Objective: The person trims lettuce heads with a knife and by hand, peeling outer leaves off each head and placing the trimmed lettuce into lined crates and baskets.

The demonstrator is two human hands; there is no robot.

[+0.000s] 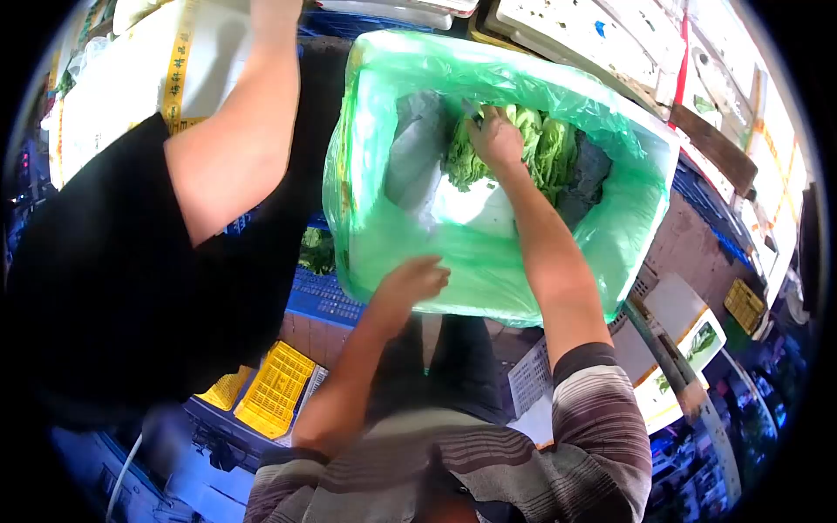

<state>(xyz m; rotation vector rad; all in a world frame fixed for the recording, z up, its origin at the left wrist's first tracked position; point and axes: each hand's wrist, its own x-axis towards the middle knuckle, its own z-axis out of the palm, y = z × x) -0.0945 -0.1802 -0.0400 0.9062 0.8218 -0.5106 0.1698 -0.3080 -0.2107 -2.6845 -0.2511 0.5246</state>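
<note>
A white foam box (656, 209) lined with a green plastic bag (488, 292) stands in front of me. Inside, bunches of leafy greens (551, 161) lie along its far side, between grey wrapped bundles (417, 144). My right hand (497, 139) reaches down into the box, its fingers closed on the leafy greens at the top; the fingertips are partly hidden. At the near left rim, my left hand (417, 283) hovers over the green plastic, slightly blurred. Its fingers are loosely bent and apart, with nothing visible in them.
Another person's bare arm (240, 139) and black sleeve (113, 261) fill the left side. White foam boxes (131, 96) stand behind that arm, and more foam lids (593, 44) lie beyond the lined box. Yellow crates (275, 390) sit low at left; a metal rail (667, 357) runs at right.
</note>
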